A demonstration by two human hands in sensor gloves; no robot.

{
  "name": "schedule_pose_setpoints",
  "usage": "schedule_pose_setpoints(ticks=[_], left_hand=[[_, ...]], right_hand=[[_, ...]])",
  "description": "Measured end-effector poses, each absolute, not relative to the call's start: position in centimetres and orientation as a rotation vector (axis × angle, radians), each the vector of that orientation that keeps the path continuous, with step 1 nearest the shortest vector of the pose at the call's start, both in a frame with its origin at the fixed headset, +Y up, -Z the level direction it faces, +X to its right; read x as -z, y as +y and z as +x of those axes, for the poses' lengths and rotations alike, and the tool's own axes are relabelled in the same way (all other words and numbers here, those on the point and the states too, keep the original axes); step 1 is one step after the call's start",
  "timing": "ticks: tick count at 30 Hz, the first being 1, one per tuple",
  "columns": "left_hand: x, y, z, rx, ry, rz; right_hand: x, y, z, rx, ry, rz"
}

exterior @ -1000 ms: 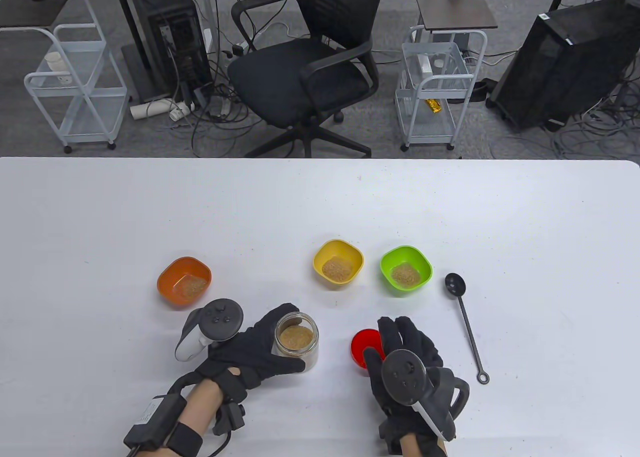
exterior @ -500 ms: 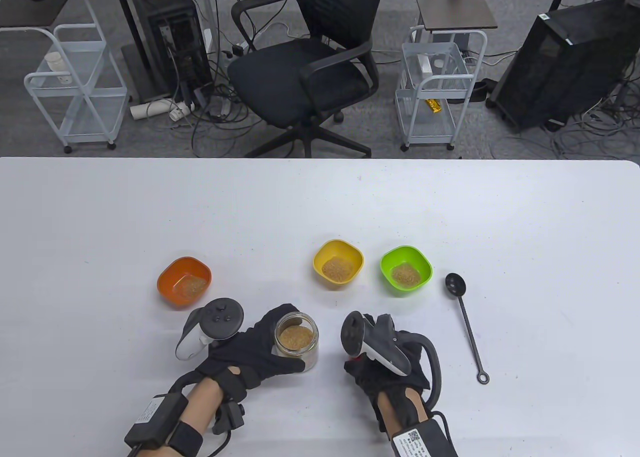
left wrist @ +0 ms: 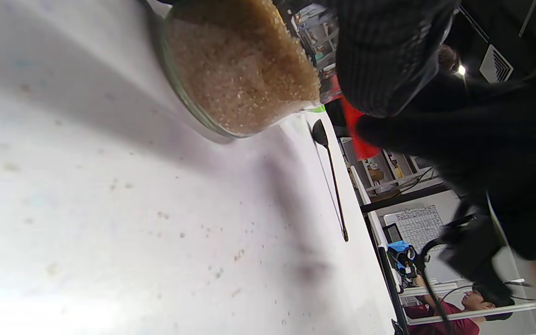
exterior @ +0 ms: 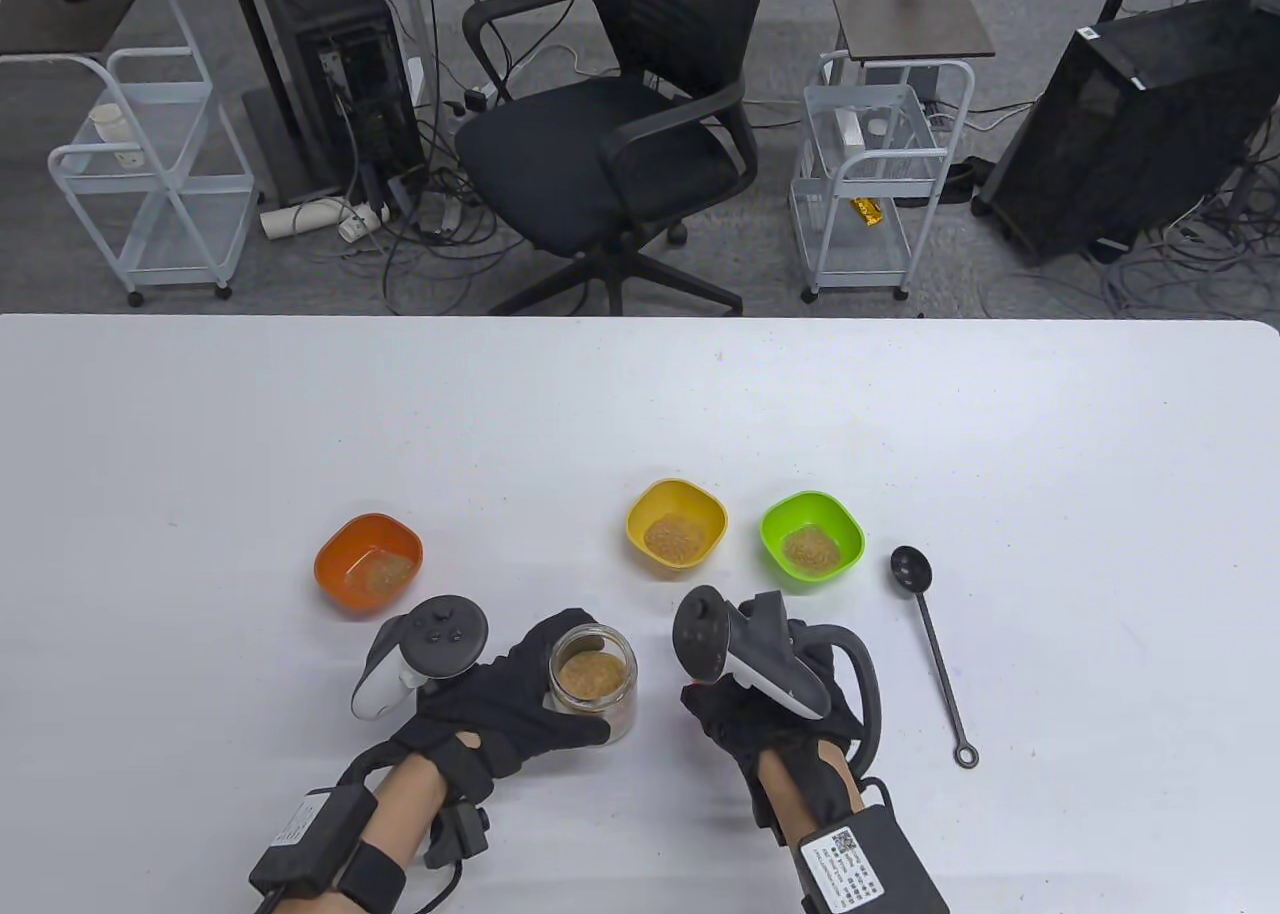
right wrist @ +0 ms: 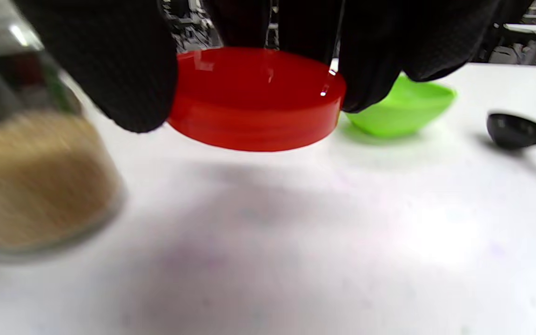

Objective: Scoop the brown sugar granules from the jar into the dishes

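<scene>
At the lower middle of the table view: the glass jar (exterior: 593,692) stands open on the white table (exterior: 640,414), brown sugar (exterior: 591,674) showing through its mouth.
Left hand: the left hand (exterior: 500,704) wraps the jar from the left, fingers curled behind it and thumb across its near side; a tracker sits on the back of the hand.
Jar up close: in the left wrist view the jar (left wrist: 231,70) fills the top centre, packed with sugar down to its base, which rests on the table.
Right hand: the right hand (exterior: 770,714), just right of the jar, is turned so its tracker faces up and left.
Grip on lid: in the right wrist view the gloved fingers (right wrist: 370,56) and thumb pinch the red lid (right wrist: 256,97) by its rim, holding it clear of the table, tilted slightly.
Lid in table view: hidden under the hand.
Dishes: 3 in a row above the hands, orange dish (exterior: 368,564) at left, yellow dish (exterior: 677,526) at centre, green dish (exterior: 812,537) right of it; each holds a small heap of sugar.
Spoon: the black spoon (exterior: 930,644) lies at the right, bowl near the green dish, handle running toward the lower right, apart from both hands.
Stray grains: a few specks dot the table in the left wrist view.
</scene>
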State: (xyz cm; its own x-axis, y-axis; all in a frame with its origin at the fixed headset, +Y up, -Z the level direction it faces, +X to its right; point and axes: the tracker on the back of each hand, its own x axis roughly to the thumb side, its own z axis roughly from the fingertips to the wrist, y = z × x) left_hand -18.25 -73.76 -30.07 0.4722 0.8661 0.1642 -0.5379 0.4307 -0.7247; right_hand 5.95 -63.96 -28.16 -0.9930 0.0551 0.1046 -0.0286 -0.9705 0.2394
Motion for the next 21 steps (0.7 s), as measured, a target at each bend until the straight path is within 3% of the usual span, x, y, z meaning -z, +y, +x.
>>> schedule_pose_setpoints(ticks=[3, 7, 14, 21], left_hand=[[30.1, -73.8, -18.3, -0.935, -0.574, -0.654], [30.1, -73.8, -18.3, -0.933, -0.573, -0.654], [30.1, -73.8, -18.2, -0.931, -0.572, -0.652], [30.1, -73.8, -18.3, -0.928, -0.572, -0.649]], right_hand=[[27.6, -60.8, 4.5, -3.038, 0.304, 0.31], [27.1, -59.2, 1.7, -3.041, 0.301, 0.479], [27.4, -59.8, -3.2, -3.113, 0.394, 0.671], [28.0, -60.8, -5.0, -3.138, 0.46, 0.732]])
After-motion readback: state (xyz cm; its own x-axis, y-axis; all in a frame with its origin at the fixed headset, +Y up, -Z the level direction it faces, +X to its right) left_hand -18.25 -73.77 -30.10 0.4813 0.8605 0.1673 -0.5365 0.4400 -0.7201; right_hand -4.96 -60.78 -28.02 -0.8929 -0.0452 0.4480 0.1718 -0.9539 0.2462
